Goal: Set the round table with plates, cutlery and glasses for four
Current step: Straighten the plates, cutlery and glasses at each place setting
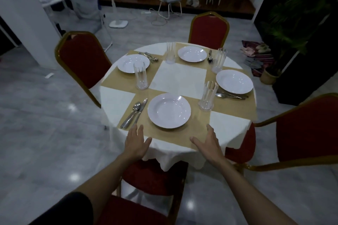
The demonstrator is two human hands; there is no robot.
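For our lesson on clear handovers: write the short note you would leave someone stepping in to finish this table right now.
Left hand and right hand: both open and empty, resting flat at the near edge of the table.

Four white plates are out: near plate, left plate, far plate, right plate. A glass stands by each: near glass, left glass, far glass, right glass. Cutlery lies beside every plate; the near cutlery is left of its plate.

Done: all four places look laid. Left: perhaps a final straightening only; the far pieces are too small to count.
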